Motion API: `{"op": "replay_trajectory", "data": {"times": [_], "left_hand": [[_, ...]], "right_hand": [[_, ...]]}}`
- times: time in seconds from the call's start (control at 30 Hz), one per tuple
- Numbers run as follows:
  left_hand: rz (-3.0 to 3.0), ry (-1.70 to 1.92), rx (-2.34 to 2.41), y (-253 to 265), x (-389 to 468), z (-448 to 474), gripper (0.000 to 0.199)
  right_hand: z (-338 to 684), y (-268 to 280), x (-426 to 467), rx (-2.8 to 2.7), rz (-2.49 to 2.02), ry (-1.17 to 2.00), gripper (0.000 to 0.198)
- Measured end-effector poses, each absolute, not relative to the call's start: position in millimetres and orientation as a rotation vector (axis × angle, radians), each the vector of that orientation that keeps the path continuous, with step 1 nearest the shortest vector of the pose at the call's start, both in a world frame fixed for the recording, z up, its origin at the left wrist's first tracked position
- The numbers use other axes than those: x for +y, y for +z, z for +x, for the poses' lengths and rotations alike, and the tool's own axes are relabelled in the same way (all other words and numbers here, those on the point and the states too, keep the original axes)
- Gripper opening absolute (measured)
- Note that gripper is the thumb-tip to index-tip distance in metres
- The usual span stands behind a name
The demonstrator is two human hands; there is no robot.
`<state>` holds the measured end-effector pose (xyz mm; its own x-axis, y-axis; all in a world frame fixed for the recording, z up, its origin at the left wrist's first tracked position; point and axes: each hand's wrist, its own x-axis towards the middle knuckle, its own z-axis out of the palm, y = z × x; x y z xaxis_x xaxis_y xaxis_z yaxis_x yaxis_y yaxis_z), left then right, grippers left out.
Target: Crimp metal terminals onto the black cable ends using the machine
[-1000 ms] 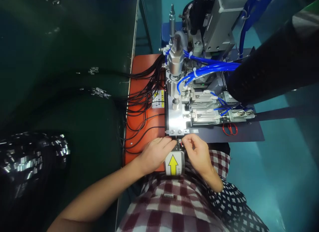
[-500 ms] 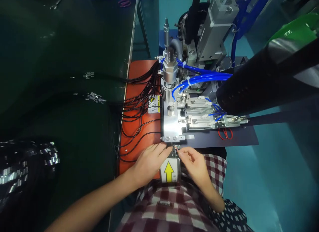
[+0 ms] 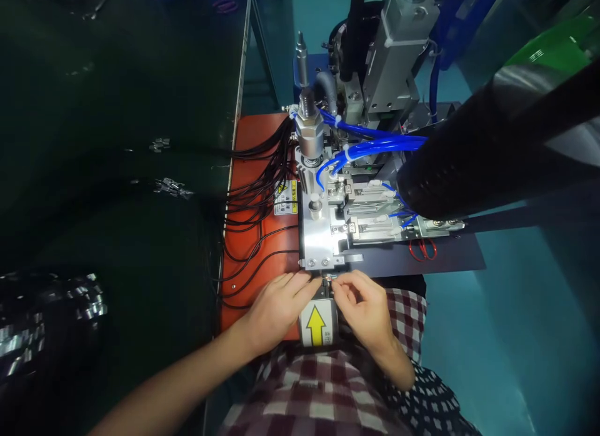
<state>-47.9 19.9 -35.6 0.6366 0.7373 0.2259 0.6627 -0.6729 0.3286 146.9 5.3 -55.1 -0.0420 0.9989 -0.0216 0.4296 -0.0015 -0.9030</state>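
My left hand (image 3: 280, 303) is closed at the front edge of the metal machine (image 3: 316, 236), its fingertips pressed together. My right hand (image 3: 367, 305) faces it from the other side, thumb and index finger pinched. Between the fingertips sits a small shiny metal part (image 3: 330, 277), with a hint of red at it. It is too small to name, and the fingers hide what each hand grips. Just below is a machine cover with a yellow arrow label (image 3: 317, 325).
Black cables (image 3: 262, 192) run over the orange-red base plate (image 3: 262, 127) to the dark table (image 3: 117, 236), where bundled metal ends (image 3: 171, 188) lie. Blue air tubes (image 3: 384, 142) cross behind. A thick black tube (image 3: 459, 155) hangs at right. Red-handled scissors (image 3: 422, 250) lie right of the machine.
My right hand has moved slightly up and inward, its fingertips now against the small metal part. A red strand seen there before is now mostly hidden. My left hand has barely moved.
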Motion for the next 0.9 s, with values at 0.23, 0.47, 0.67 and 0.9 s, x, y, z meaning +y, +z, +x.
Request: {"op": "replay_trajectory", "data": {"times": [0.23, 0.47, 0.67, 0.9], "left_hand": [[2.653, 0.502, 1.128, -38, 21, -50, 0.035], [2.727, 0.434, 1.167, -36, 21, -51, 0.032], [2.750, 0.449, 1.156, -38, 22, -51, 0.031], [2.750, 0.472, 1.161, -37, 23, -51, 0.032]], "right_hand": [[161, -69, 23, -1.546, -1.320, 1.252, 0.012], [170, -68, 34, -1.724, -1.286, 1.292, 0.014], [170, -68, 27, -1.709, -1.368, 1.237, 0.016], [161, -76, 21, -1.327, -1.487, 1.498, 0.027]]}}
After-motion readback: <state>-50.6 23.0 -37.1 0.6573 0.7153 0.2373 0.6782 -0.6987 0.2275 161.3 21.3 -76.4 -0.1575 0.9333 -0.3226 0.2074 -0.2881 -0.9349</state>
